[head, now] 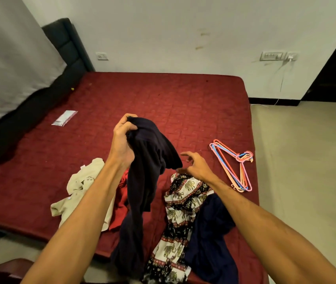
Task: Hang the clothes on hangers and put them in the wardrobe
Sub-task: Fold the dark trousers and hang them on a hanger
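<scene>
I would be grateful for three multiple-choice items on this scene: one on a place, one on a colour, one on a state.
1. Where do the hangers lie? A: on the floor. B: on the bed, right of the clothes. C: in a wardrobe.
2. What colour is the garment in the left hand? A: dark navy. B: yellow. C: white.
3. How is the right hand? A: gripping a hanger. B: flat on the bed. C: open, holding nothing.
Key: 1 B, they rest near the bed's right edge; 2 A, the lifted cloth is very dark blue; 3 C, its fingers are apart with nothing in them.
</scene>
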